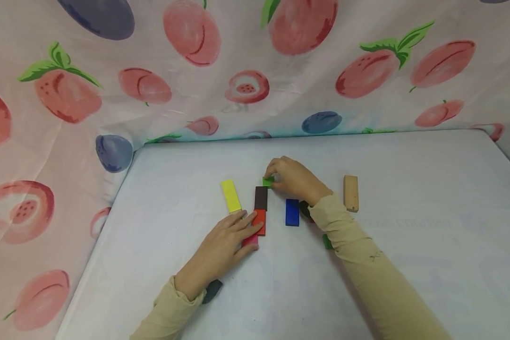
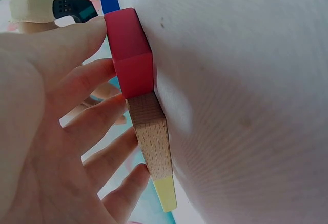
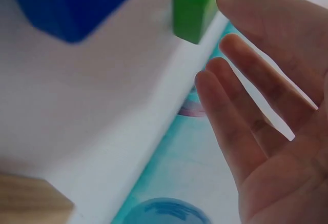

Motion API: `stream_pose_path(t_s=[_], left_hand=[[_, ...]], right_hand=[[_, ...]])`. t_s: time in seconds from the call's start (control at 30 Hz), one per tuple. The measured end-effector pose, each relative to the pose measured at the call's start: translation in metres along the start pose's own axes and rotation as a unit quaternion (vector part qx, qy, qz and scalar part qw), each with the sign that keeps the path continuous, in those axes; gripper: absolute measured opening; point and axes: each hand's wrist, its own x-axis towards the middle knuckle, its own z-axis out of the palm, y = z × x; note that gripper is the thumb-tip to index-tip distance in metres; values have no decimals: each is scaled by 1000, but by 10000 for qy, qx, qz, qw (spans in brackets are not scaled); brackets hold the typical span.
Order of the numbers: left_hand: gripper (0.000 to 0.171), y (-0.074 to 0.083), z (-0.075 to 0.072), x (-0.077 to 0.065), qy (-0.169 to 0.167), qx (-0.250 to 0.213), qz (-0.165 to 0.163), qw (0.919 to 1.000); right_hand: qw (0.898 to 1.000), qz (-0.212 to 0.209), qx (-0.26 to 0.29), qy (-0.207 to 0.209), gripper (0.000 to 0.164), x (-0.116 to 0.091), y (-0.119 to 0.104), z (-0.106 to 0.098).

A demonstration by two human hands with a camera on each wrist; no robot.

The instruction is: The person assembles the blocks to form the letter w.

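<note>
My left hand (image 1: 221,245) lies spread over a pink block (image 1: 250,241) and a red block (image 1: 259,222). In the left wrist view its thumb touches a pinkish-red block (image 2: 133,55), and other fingertips lie along a plain wood block (image 2: 151,137), largely hidden under the hand from above. A yellow block (image 1: 231,195) extends beyond those fingers. My right hand (image 1: 295,179) pinches a small green block (image 1: 267,182) at the far end of a dark brown block (image 1: 261,198), which lines up with the red one. The right wrist view shows the thumb against the green block (image 3: 195,11).
A blue block (image 1: 292,212) lies right of the brown one. Farther right stands a natural wood block (image 1: 351,193). Another green block (image 1: 327,242) is partly covered by the right sleeve (image 1: 361,255). A fruit-print cloth (image 1: 297,94) rises behind the white table (image 1: 429,179).
</note>
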Motion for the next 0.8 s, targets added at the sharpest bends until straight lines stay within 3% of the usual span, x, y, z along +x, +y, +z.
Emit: stream_pose_path(t_s=[0.33, 0.8], left_hand=[[48, 1, 0, 1, -75, 43, -89, 9999], [49, 1, 1, 1, -53, 42, -47, 10000]], right_hand=[[9997, -102, -233, -17, 27, -11, -8, -11], [9997, -72, -249, 23, 30, -34, -4, -10]])
